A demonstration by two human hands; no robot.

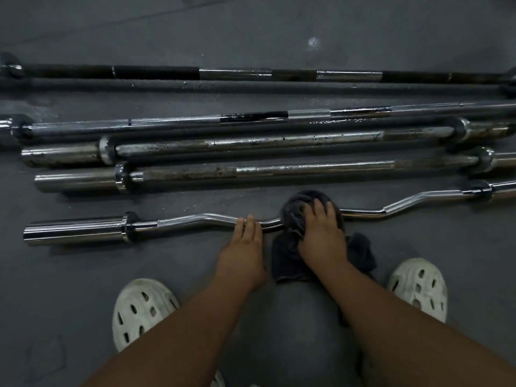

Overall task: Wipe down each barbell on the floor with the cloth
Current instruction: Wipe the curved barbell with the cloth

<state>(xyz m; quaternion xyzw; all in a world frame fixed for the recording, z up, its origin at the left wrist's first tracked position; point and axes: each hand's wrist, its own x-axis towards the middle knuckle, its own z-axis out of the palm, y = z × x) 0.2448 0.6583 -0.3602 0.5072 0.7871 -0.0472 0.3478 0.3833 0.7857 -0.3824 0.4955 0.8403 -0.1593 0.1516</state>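
The curl bar [195, 219] lies nearest to us of all the bars, running left to right across the grey floor [83, 275] with its chrome sleeve at the left end and its wavy shaft passing under both hands. At the middle of that shaft we find the dark grey cloth [293, 213] bunched over and around the bar, with a loose tail [284, 261] trailing back on the floor toward us. The right hand [321, 230] reaches forward, palm down, on top of the bunch, its fingers curled over the cloth and gripping it against the bar. Just left of it, the left hand [244, 247] stretches out from a straight forearm, fingers close together and nearly straight, their tips resting on the knurled shaft; we cannot tell whether the thumb hooks under. The two hands are near each other but apart. Beyond the curl bar we see a short bar [279, 170] with rust patches, then a second short bar [251, 143] just beside it, then a long chrome bar [173, 122] close against that one, and farthest away, well apart, a black bar [156, 72] with worn silver sections. Closest to us, two white clogs [142, 311] stand either side of the forearms.
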